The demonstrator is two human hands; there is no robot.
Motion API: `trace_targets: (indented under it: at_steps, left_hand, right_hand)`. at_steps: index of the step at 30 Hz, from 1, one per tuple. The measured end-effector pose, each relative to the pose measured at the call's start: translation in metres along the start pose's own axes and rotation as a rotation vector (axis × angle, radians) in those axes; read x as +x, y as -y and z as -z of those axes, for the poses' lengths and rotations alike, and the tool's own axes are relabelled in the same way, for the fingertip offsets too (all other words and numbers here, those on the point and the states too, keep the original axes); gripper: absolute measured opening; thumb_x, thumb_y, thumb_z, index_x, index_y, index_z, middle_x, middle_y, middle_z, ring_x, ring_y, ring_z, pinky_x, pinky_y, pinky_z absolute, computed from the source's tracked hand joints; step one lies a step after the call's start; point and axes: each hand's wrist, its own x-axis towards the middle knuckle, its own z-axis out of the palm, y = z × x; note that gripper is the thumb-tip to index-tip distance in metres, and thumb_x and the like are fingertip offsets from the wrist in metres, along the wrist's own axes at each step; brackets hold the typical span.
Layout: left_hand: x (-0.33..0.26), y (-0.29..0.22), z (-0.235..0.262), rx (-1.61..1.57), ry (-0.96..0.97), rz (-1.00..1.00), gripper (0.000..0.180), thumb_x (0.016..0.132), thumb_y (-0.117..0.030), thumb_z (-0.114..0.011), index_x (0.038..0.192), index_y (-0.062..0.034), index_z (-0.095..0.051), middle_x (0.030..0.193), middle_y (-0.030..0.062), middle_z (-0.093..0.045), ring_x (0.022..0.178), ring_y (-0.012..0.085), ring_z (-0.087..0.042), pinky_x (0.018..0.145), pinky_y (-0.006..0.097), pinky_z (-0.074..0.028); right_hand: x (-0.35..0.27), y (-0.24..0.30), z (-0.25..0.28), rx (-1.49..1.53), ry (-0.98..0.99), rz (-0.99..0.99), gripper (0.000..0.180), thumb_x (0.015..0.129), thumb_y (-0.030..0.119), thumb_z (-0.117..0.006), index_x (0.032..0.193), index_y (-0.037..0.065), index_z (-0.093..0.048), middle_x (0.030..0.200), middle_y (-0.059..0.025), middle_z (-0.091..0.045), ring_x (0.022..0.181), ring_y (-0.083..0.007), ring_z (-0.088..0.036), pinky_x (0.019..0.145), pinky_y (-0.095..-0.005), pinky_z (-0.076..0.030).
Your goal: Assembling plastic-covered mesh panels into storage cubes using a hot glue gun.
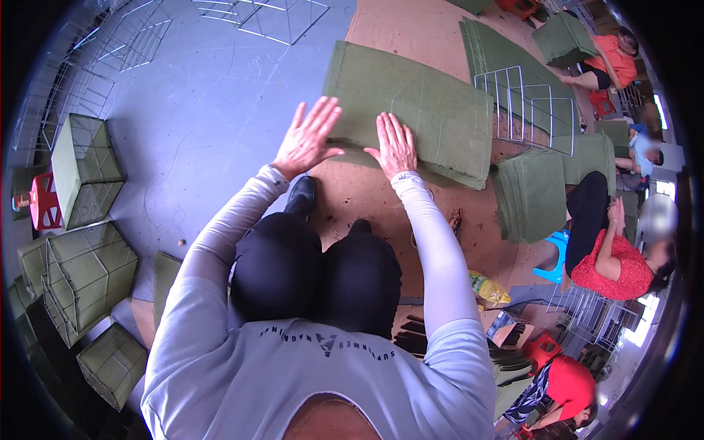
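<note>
A stack of dull green fabric-like sheets (433,110) lies on brown board in front of me, its near edge slightly ragged and lifted. My right hand (396,147) is open, with fingers stretched flat over that near edge. At the stack's left corner, my left hand (309,136) is open too, fingers spread and thumb pointing right. Whether the left palm touches the sheets I cannot tell. Neither hand holds anything. Pale sleeves cover both forearms.
Green-covered wire frames (88,271) stand at left beside a red stool (45,202). A bare wire frame (524,106) and another sheet pile (529,194) are at right. A person in red (616,268) sits near a blue stool (554,257); others work beyond.
</note>
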Motion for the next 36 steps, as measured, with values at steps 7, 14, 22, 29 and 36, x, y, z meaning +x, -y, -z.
trace_targets:
  at_steps: [7,14,22,29,36]
  left_hand:
    - [0.021,0.004,-0.031,0.124,0.135,-0.107,0.085,0.081,-0.045,-0.061,0.147,-0.0066,-0.024,0.154,0.0099,-0.021,0.143,0.0258,-0.017,0.115,0.050,-0.016]
    - [-0.048,0.035,-0.030,-0.400,-0.234,0.399,0.095,0.072,-0.049,-0.073,0.144,-0.0033,-0.030,0.150,0.0172,-0.029,0.139,0.0323,-0.027,0.112,0.049,-0.022]
    - [-0.029,0.022,-0.038,-1.230,-0.041,0.611,0.045,0.083,-0.027,-0.072,0.114,0.0045,-0.061,0.107,0.0110,-0.066,0.104,0.0175,-0.058,0.092,0.032,-0.044]
    - [-0.030,0.027,-0.037,-1.405,-0.016,0.655,0.019,0.088,-0.019,-0.067,0.090,-0.0004,-0.070,0.083,-0.0017,-0.067,0.078,0.0048,-0.055,0.077,0.023,-0.043]
    - [-0.019,0.023,-0.030,-1.396,0.039,0.632,0.020,0.089,-0.021,-0.066,0.090,-0.0018,-0.071,0.083,-0.0025,-0.067,0.078,0.0044,-0.055,0.076,0.023,-0.043]
  right_hand:
    - [0.008,0.008,0.002,0.028,-0.044,-0.001,0.088,0.075,0.052,-0.065,0.142,0.006,-0.033,0.146,-0.0087,-0.037,0.137,-0.0229,-0.031,0.109,-0.0442,-0.030]
    - [-0.021,-0.010,0.032,0.223,-0.202,-0.401,0.091,0.070,0.038,-0.078,0.142,0.005,-0.033,0.148,-0.0177,-0.031,0.134,-0.0309,-0.033,0.110,-0.0496,-0.022]
    - [-0.122,-0.149,0.002,0.468,-0.747,-1.067,0.073,0.087,0.044,-0.062,0.141,0.002,-0.035,0.134,-0.0179,-0.049,0.125,-0.0295,-0.045,0.103,-0.0389,-0.034]
    - [-0.157,-0.179,-0.021,1.399,-0.727,-1.298,0.040,0.088,0.029,-0.067,0.119,0.005,-0.059,0.113,-0.0017,-0.061,0.105,-0.0151,-0.053,0.096,-0.0361,-0.038]
    - [-0.180,-0.189,-0.024,1.667,-0.689,-1.069,0.015,0.089,0.016,-0.066,0.101,0.010,-0.063,0.104,0.0021,-0.061,0.101,-0.0094,-0.053,0.095,-0.0351,-0.037]
